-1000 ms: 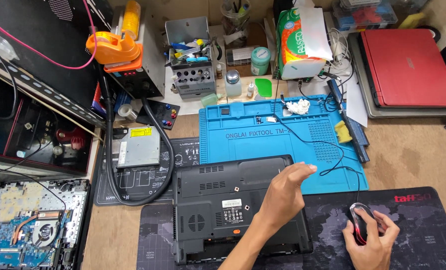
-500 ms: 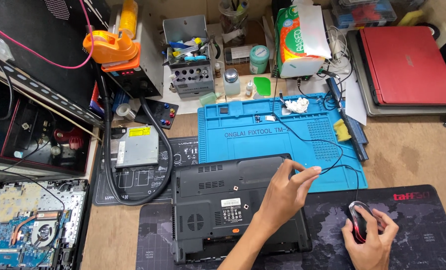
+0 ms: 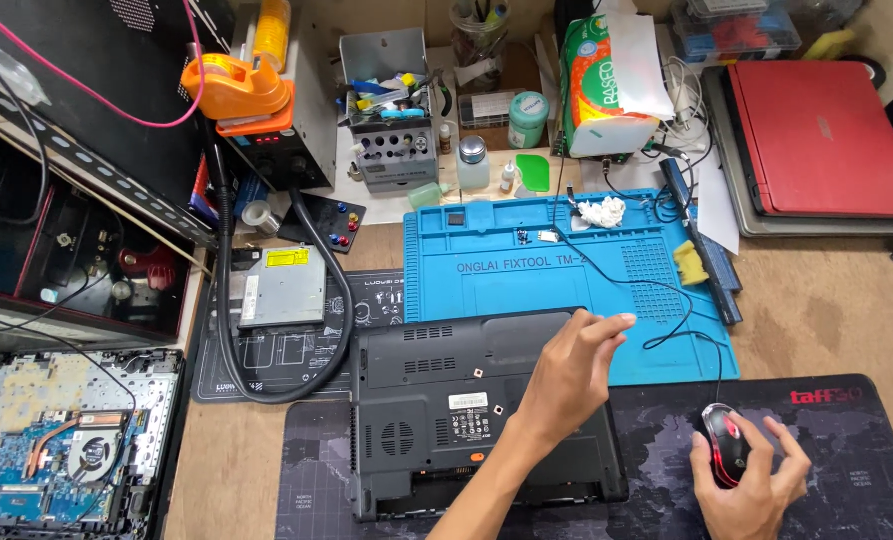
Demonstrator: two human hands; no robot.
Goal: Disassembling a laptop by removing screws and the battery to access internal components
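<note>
Left hand spread, fingers loose, over upturned laptop; right hand cupping mouse. Risk: snagging thin black wire, dragging loose parts off blue mat.

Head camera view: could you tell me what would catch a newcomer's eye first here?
Likely the bright blue repair mat at centre, with an upturned black laptop before it under the left hand. The right hand rests on a red-lit mouse, and a red laptop lies top right.
</note>
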